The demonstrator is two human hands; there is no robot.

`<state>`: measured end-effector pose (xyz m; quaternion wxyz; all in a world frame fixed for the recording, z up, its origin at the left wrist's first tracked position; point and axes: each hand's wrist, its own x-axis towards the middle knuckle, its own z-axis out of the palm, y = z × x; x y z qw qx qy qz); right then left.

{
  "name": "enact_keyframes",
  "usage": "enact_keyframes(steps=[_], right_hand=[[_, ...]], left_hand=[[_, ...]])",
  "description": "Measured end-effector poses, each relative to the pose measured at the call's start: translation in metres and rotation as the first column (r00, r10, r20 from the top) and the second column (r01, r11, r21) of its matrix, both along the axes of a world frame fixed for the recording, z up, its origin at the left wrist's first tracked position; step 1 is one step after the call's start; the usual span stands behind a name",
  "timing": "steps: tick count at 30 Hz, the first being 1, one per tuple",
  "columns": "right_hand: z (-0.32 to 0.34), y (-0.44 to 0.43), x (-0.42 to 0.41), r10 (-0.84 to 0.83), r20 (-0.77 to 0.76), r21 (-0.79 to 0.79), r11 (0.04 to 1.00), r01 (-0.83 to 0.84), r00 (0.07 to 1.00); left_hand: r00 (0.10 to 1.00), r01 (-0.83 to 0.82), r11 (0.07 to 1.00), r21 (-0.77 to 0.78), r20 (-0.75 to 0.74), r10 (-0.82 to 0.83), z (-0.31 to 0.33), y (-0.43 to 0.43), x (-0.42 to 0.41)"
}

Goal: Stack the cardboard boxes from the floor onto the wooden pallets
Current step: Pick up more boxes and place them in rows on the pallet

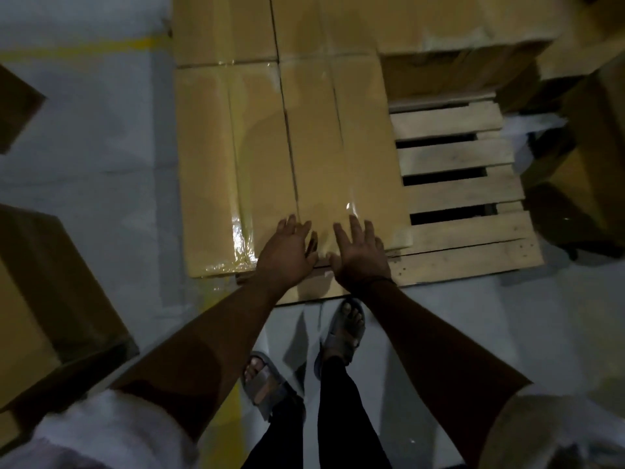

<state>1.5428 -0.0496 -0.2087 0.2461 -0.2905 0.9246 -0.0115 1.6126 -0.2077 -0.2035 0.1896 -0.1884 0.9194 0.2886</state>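
Both hands out flat over the near edge of the box (338,157). The left hand (287,253) sits at 6 o'clock on the seam between two cartons, fingers (291,225) spread and released, gripping nothing. The right hand (360,257) lies just beside it at 5 o'clock, fingers also splayed, palm down on the smooth brown cardboard. That box is long and rectangular, glossy clear tape running down its length and catching light near the corner. A twin box (216,164) lies touching it at 9 o'clock, tape crinkled and shiny at its near end. More cartons (236,25) fill the 12 o'clock row. All rest on the pallet (466,194), rough pale wooden slats with dark gaps, bare at 3 o'clock. Loose boxes (44,299) stand on the grey floor (101,164) at 8 o'clock. Sandals (345,333) below, on the floor.
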Motion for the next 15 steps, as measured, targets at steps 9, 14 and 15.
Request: enact_keyframes(steps=[9,14,15], right_hand=[[0.214,0.085,0.019,-0.360,-0.051,-0.075,0.932,0.356,0.932],[0.278,0.144,0.026,-0.484,-0.046,-0.191,0.863,0.468,0.874],[0.286,0.158,0.022,-0.490,-0.052,-0.207,0.858,0.471,0.870]], left_hand=[[0.997,0.024,0.985,0.171,-0.072,-0.011,0.194,0.068,0.030],[0.993,0.086,0.978,0.188,-0.102,-0.067,0.272,0.126,0.014],[0.989,0.113,0.978,0.175,-0.118,-0.093,0.282,0.139,0.006]])
